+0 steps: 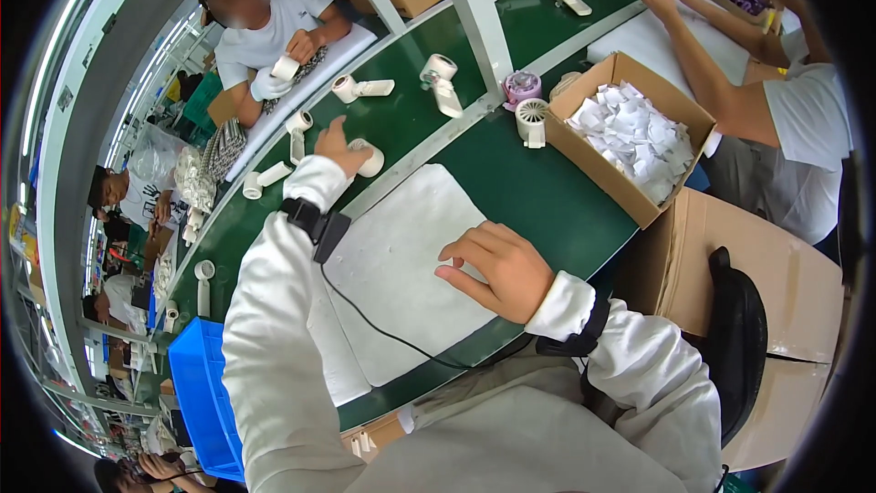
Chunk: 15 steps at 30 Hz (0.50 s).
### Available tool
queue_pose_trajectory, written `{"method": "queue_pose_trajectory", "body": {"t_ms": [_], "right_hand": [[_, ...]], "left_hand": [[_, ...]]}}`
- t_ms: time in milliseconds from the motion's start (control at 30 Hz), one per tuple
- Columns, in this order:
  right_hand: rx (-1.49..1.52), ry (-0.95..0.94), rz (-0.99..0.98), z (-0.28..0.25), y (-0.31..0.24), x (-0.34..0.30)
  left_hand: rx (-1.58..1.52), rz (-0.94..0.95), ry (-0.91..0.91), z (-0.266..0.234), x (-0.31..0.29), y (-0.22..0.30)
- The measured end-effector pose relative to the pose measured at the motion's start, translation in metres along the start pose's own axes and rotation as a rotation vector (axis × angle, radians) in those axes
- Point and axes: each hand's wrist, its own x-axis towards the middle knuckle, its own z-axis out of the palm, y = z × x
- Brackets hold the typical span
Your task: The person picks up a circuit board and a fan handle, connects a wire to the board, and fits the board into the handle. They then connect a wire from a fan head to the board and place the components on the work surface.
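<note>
Your green bench (538, 192), split by a pale rail (447, 141), carries a white sheet (411, 256). An open carton (593, 169) heaped with white slips (630, 128) stands near the bench's right edge, where a bump could spill them. Your right hand (502, 269) is loosely curled over the sheet, thumb apart, holding nothing. Your left hand (342, 155), fingers partly spread, is against a white fan (369, 159) beyond the rail; I cannot tell whether it grips. A glancing touch could roll that fan away; the black cord (401, 340) crossing the sheet could snag.
</note>
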Motion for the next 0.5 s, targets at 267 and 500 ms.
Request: {"method": "queue_pose_trajectory", "body": {"t_ms": [267,500], "right_hand": [[0.014,-0.108,-0.019,0.01,-0.012,-0.005],[-0.006,-0.146,-0.048,0.014,-0.02,-0.012]], "left_hand": [[0.162,0.078,-0.189,0.015,-0.051,-0.053],[-0.171,-0.044,-0.263,-0.045,-0.107,0.02]]}}
